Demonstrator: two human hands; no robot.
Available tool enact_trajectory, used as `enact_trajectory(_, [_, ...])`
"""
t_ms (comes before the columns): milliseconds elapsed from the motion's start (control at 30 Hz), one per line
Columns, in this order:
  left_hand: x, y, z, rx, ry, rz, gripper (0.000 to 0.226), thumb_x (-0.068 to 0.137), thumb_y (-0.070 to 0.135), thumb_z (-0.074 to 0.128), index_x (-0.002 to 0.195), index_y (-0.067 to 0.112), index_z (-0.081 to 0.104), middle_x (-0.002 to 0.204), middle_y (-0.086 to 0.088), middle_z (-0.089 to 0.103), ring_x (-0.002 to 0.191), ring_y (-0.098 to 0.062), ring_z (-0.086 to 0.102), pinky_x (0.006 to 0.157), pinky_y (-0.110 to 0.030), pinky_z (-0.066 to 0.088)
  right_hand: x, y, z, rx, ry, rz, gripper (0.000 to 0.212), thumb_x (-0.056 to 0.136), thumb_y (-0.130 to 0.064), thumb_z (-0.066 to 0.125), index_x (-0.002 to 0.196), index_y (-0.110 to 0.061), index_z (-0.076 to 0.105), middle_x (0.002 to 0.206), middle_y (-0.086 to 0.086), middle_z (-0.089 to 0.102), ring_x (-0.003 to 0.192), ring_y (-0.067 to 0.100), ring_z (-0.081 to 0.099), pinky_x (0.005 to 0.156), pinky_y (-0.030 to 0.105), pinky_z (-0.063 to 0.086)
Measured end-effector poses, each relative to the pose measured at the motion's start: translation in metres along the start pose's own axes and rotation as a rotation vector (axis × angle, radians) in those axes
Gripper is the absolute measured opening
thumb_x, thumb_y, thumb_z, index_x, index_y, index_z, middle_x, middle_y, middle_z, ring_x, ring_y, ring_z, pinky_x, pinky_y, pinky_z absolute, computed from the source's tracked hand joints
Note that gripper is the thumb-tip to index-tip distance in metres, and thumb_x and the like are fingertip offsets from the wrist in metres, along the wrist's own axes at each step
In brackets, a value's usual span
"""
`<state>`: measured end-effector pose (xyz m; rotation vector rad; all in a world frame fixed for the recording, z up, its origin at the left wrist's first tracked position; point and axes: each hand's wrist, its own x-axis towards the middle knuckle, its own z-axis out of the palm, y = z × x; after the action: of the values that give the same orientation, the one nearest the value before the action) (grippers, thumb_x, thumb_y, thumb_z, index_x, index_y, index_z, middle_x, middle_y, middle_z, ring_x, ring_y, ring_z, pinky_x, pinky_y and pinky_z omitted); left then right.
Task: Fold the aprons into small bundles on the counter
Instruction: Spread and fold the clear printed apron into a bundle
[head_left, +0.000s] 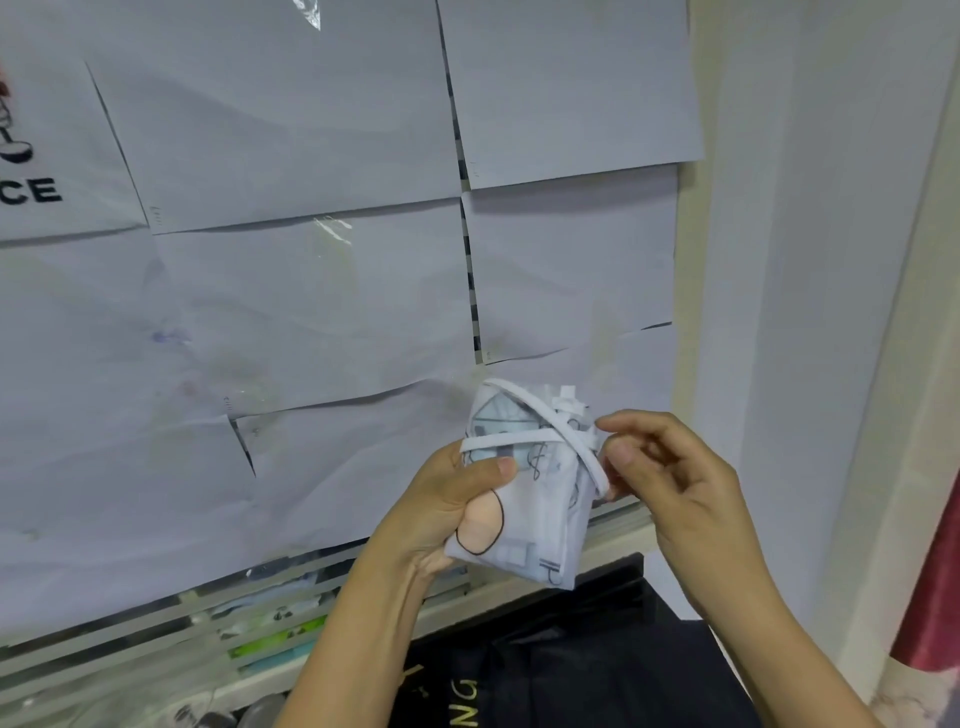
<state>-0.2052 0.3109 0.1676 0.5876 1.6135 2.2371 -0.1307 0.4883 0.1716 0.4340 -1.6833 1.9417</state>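
A white apron with printed drawings is folded into a small bundle (535, 499), held up in the air in front of a paper-covered window. White straps (524, 439) wrap around its upper part. My left hand (447, 509) grips the bundle from the left, thumb pressed across its front. My right hand (670, 467) is at the bundle's right edge, thumb and forefinger pinching the strap where it loops down the side. A black apron (576, 670) with gold lettering lies spread below on the counter.
Sheets of white paper (311, 291) are taped over the window behind. A slatted sill (260, 613) runs below them. A white wall (810, 312) stands to the right, with red fabric (935, 587) at the right edge.
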Motion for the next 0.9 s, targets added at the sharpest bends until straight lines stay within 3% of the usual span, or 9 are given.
enact_trajectory(100, [-0.001,0.001,0.003,-0.003,0.054,0.002,0.02,0.063,0.008,0.071,0.081,0.01,0.078,0.091,-0.014,0.073,0.079,-0.023,0.07,0.066,-0.032,0.058,0.001,0.0,-0.003,0.045,-0.018,0.022,0.013,0.079,-0.004,0.065,0.092,-0.008,0.064,0.075,-0.003,0.067,0.061,0.011,0.062,0.06,0.016,0.05])
enact_trajectory(167, [0.0,0.0,0.007,-0.002,0.087,-0.013,0.04,0.062,0.013,0.077,0.101,0.002,0.073,0.108,-0.027,0.067,0.097,-0.037,0.066,0.084,-0.048,0.055,-0.002,0.004,-0.004,0.051,-0.041,0.065,0.036,0.067,0.001,0.079,0.096,-0.01,0.061,0.084,-0.004,0.069,0.068,0.012,0.064,0.062,0.018,0.052])
enact_trajectory(233, [0.001,-0.003,0.014,-0.036,0.088,-0.03,0.068,0.061,0.019,0.081,0.12,-0.007,0.059,0.123,-0.036,0.055,0.111,-0.049,0.056,0.099,-0.061,0.041,-0.005,0.007,-0.003,0.057,-0.063,0.103,0.056,0.054,0.0,0.086,0.1,-0.016,0.058,0.088,-0.004,0.068,0.077,0.015,0.066,0.063,0.022,0.054])
enact_trajectory(367, [-0.001,-0.011,0.025,-0.175,-0.011,-0.039,0.076,0.06,0.026,0.086,0.126,0.001,0.059,0.129,-0.032,0.053,0.101,-0.035,0.06,0.102,-0.059,0.032,-0.002,0.003,-0.009,-0.134,-0.07,-0.045,0.051,0.051,-0.011,0.088,0.09,-0.026,0.059,0.096,-0.01,0.057,0.088,0.012,0.063,0.072,0.019,0.052])
enact_trajectory(500, [-0.003,-0.018,0.035,-0.388,-0.1,-0.106,0.06,0.047,0.021,0.089,0.103,0.007,0.075,0.109,-0.018,0.068,0.092,-0.029,0.068,0.088,-0.044,0.052,0.004,-0.007,-0.015,-0.17,-0.128,-0.123,0.041,0.054,-0.015,0.09,0.081,-0.024,0.061,0.09,-0.01,0.057,0.089,0.013,0.062,0.083,0.02,0.051])
enact_trajectory(600, [-0.005,-0.02,0.041,-0.479,-0.104,-0.122,0.058,0.039,0.015,0.092,0.093,0.002,0.076,0.097,-0.02,0.071,0.08,-0.03,0.071,0.07,-0.04,0.059,0.006,-0.011,-0.018,-0.038,-0.104,-0.04,0.032,0.048,-0.017,0.086,0.069,-0.019,0.061,0.075,-0.01,0.061,0.076,0.008,0.063,0.072,0.016,0.05])
enact_trajectory(767, [-0.005,-0.021,0.056,-0.411,0.057,-0.118,0.023,0.069,0.02,0.066,0.081,0.006,0.078,0.088,-0.018,0.072,0.072,-0.027,0.071,0.067,-0.04,0.059,0.014,-0.009,-0.019,-0.033,-0.074,0.032,0.036,0.043,-0.02,0.092,0.065,-0.024,0.064,0.067,-0.009,0.062,0.067,0.007,0.06,0.064,0.014,0.05])
enact_trajectory(833, [-0.003,-0.021,0.052,-0.421,0.05,-0.064,0.04,0.062,0.023,0.075,0.098,0.004,0.074,0.097,-0.019,0.07,0.081,-0.027,0.069,0.079,-0.042,0.055,0.017,-0.007,-0.02,0.069,-0.152,0.057,0.034,0.047,-0.013,0.089,0.069,-0.025,0.066,0.073,-0.007,0.064,0.073,0.009,0.063,0.067,0.015,0.051])
enact_trajectory(900, [0.0,-0.018,0.042,-0.379,-0.035,-0.02,0.08,0.055,0.023,0.088,0.126,0.0,0.059,0.11,-0.021,0.062,0.095,-0.029,0.063,0.091,-0.046,0.048,0.016,-0.004,-0.022,0.185,-0.224,0.104,0.038,0.052,0.003,0.086,0.077,-0.019,0.068,0.081,-0.003,0.066,0.081,0.012,0.066,0.072,0.018,0.052])
